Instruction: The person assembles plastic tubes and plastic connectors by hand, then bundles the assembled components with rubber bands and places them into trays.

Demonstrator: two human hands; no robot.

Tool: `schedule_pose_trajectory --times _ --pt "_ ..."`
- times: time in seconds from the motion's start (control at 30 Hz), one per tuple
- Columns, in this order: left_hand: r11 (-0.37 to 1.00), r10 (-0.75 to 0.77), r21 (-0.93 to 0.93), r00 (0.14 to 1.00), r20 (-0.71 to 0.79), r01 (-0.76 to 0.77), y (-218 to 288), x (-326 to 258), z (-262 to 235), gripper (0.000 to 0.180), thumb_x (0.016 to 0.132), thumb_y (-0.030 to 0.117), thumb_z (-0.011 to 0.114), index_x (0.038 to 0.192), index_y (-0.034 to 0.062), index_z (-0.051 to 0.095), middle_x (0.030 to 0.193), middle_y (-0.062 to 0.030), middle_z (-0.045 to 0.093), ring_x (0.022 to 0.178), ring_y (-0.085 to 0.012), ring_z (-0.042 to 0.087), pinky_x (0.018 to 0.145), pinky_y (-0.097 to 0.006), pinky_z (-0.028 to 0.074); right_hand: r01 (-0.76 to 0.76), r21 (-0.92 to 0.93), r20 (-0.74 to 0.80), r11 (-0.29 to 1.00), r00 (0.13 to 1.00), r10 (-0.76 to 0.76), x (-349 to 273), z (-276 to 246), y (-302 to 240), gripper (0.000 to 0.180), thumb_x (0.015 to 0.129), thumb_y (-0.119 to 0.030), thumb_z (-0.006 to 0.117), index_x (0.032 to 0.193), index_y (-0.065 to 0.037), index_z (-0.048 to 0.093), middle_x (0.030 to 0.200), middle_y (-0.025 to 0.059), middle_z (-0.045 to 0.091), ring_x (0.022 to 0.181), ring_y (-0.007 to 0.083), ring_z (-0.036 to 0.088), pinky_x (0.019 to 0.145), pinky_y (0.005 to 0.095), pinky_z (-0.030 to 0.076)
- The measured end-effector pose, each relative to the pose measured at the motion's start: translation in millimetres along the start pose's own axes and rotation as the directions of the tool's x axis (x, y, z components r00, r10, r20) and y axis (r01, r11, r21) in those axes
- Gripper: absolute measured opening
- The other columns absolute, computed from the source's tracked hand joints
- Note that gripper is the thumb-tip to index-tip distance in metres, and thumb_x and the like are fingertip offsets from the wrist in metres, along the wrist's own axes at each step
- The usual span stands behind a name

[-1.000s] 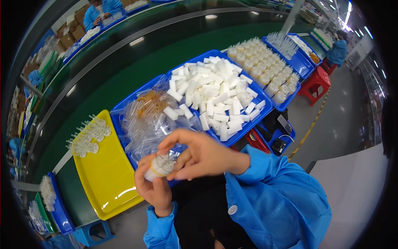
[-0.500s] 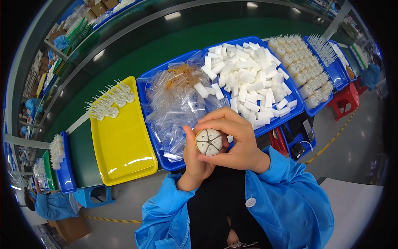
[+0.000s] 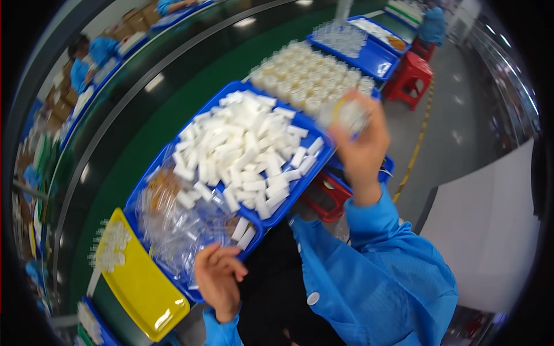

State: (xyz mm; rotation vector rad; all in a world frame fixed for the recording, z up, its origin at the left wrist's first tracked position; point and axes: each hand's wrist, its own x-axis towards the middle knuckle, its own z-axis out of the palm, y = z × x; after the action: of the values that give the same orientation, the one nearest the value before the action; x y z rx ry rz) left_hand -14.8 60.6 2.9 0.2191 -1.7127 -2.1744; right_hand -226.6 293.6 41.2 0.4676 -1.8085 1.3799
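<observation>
My right hand [image 3: 366,144] is raised at the near right end of a tray of banded bundles [image 3: 311,72]. It grips a round bundle of white wedge-shaped pieces [image 3: 350,115] with a yellow band round it; motion blurs the bundle and fingertips. My left hand [image 3: 219,279] hangs open beside the near edge of the blue tray of clear plastic sleeves [image 3: 179,236], its fingers loosely bent and apart, holding nothing. Between the hands lies a blue tray [image 3: 316,134] heaped with white foam blocks [image 3: 242,150].
At the left is a yellow tray [image 3: 141,291] with several white pieces with thin pins [image 3: 112,248]. Rubber bands [image 3: 164,190] lie among the sleeves. Red stools [image 3: 410,78] stand at the right. A green conveyor belt [image 3: 173,109] runs behind the trays, with co-workers [image 3: 92,57] beyond it.
The view has swung to the right. My hands, earlier together round the bundle, have parted: the right carried it to the bundle tray, while the left let go and stayed near the sleeves.
</observation>
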Motion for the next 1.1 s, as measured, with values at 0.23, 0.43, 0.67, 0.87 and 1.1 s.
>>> schedule_pose_trajectory --times 0.23,0.43,0.67,0.87,1.1 --pt "0.997 0.042 0.074 0.981 -0.191 -0.029 -10 -18 -13 0.051 0.104 0.042 0.03 0.106 -0.0032 0.053 0.084 -0.0182 0.064 0.059 -0.017 0.058 0.05 -0.022 0.041 -0.339 -0.092 -0.121 0.936 0.937 0.328 61 -119 212 0.045 0.08 -0.008 0.073 0.122 -0.002 0.056 0.1 0.007 0.067 0.086 0.0118 0.063 0.073 0.0254 0.05" --pt "0.996 0.018 0.093 0.979 -0.201 0.001 -13 -18 -3 0.043 0.105 0.036 0.033 0.107 -0.0006 0.054 0.085 -0.0139 0.062 0.06 -0.0149 0.055 0.052 -0.023 0.039 -0.431 -0.179 0.105 0.884 0.885 0.453 54 -112 238 0.047 0.073 -0.007 0.076 0.117 -0.005 0.062 0.101 0.0053 0.068 0.084 0.0109 0.063 0.075 0.0258 0.051" --pt "0.994 0.022 0.105 0.973 -0.231 0.003 -17 -13 3 0.042 0.105 0.033 0.034 0.104 -0.003 0.054 0.084 -0.0172 0.064 0.061 -0.0156 0.058 0.052 -0.022 0.042 -0.449 -0.152 0.153 0.88 0.869 0.47 55 -105 239 0.05 0.073 -0.011 0.076 0.12 -0.004 0.061 0.102 0.0062 0.069 0.088 0.0132 0.064 0.076 0.0286 0.051" --pt "0.992 -0.025 0.118 0.98 -0.199 0.049 -17 -12 5 0.035 0.104 0.028 0.038 0.102 -0.0031 0.055 0.085 -0.0175 0.065 0.061 -0.0159 0.059 0.053 -0.023 0.043 -0.359 -0.545 0.078 0.758 0.878 0.472 50 -101 226 0.052 0.069 -0.02 0.08 0.115 -0.004 0.065 0.092 0.0118 0.069 0.083 0.0197 0.066 0.075 0.0317 0.052" --pt "0.993 -0.033 0.107 0.982 -0.188 0.054 -20 -15 -1 0.033 0.104 0.024 0.039 0.101 -0.0035 0.056 0.085 -0.0175 0.065 0.062 -0.0157 0.059 0.054 -0.023 0.043 -0.037 -0.587 0.219 0.809 0.955 0.202 47 -112 251 0.069 0.066 -0.023 0.082 0.128 -0.007 0.058 0.087 0.0114 0.066 0.076 0.0255 0.063 0.075 0.0362 0.052"
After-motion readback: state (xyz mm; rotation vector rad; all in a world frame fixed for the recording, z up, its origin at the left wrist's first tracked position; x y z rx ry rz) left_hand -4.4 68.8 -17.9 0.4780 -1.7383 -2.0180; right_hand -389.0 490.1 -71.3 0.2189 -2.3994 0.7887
